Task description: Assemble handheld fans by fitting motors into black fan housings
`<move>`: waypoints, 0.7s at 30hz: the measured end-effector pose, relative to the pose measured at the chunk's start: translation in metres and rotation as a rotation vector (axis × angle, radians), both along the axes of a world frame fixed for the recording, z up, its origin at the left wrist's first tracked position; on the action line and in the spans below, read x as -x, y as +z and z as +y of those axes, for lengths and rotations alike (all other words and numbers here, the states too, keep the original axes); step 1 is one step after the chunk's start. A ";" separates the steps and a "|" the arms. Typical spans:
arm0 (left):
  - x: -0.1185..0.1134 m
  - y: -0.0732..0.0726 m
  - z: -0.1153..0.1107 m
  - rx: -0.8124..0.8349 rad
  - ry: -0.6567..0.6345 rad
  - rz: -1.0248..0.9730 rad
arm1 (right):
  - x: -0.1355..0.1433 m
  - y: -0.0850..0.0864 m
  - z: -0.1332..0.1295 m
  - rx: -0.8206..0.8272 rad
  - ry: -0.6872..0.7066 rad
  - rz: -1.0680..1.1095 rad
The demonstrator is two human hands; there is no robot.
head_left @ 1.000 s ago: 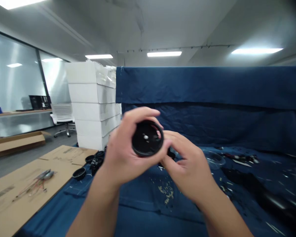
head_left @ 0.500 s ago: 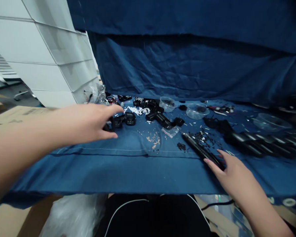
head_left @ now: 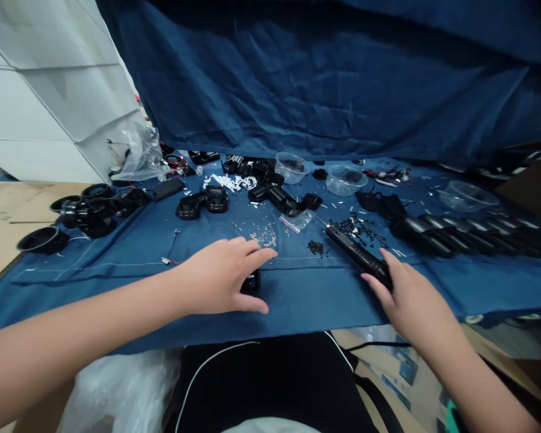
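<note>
Screwdriver (head_left: 355,251) slants forward-left | right hand (head_left: 415,297) nearer, at its rear, thumb and forefinger apart, contact unclear | left hand (head_left: 219,273) farther left, fingers apart by black part (head_left: 253,281)

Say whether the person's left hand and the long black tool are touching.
Apart: the head view shows a wide stretch of blue cloth between the left hand and the long black tool.

Below the blue cloth (head_left: 315,300), a black garment (head_left: 270,385) with thin white lines (head_left: 190,391) at its sides; pale fabric (head_left: 270,426) lowest. Left hand (head_left: 225,275), right hand (head_left: 410,294) and forearms (head_left: 117,310) bare.
</note>
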State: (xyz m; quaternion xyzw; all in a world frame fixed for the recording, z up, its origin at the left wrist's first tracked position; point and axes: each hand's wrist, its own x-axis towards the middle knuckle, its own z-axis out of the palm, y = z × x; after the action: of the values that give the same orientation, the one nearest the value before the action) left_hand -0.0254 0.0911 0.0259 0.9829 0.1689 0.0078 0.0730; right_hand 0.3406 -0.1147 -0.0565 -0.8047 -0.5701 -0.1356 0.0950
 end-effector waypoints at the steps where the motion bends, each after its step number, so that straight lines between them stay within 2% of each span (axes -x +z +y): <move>1: -0.004 0.005 0.004 -0.019 -0.014 -0.035 | 0.001 0.005 -0.006 -0.016 0.024 -0.035; 3: -0.019 0.018 0.010 -0.109 -0.059 -0.157 | 0.006 0.019 -0.013 -0.062 0.103 -0.120; 5: -0.043 0.030 0.015 -0.280 -0.151 -0.307 | 0.016 0.037 -0.012 -0.115 0.210 -0.195; 8: -0.087 0.040 0.018 -0.519 -0.337 -0.346 | 0.034 0.065 0.001 -0.161 0.331 -0.249; 10: -0.113 0.040 0.018 -0.551 -0.353 -0.297 | 0.045 0.080 0.008 -0.166 0.382 -0.278; 12: -0.131 0.038 0.018 -0.498 -0.301 -0.235 | 0.057 0.089 0.005 -0.205 0.373 -0.298; 14: -0.139 0.036 0.018 -0.437 -0.246 -0.200 | 0.072 0.089 -0.010 -0.336 0.274 -0.263; 16: -0.139 0.034 0.018 -0.404 -0.216 -0.201 | 0.090 0.080 -0.030 -0.509 0.196 -0.109; 18: -0.133 0.035 0.016 -0.374 -0.200 -0.200 | 0.107 0.064 -0.042 -0.558 0.334 0.179; 19: -0.130 0.036 0.014 -0.346 -0.194 -0.203 | 0.113 0.055 -0.041 -0.552 0.360 0.358; 21: -0.126 0.038 0.006 -0.256 -0.186 -0.226 | 0.121 0.039 -0.028 -0.565 0.275 0.749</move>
State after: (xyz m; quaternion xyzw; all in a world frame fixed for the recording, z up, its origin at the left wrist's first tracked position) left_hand 0.1001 0.0968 0.0637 0.9884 0.0658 0.1327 -0.0339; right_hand 0.2200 -0.1430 -0.0174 -0.6581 -0.5388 0.0275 0.5252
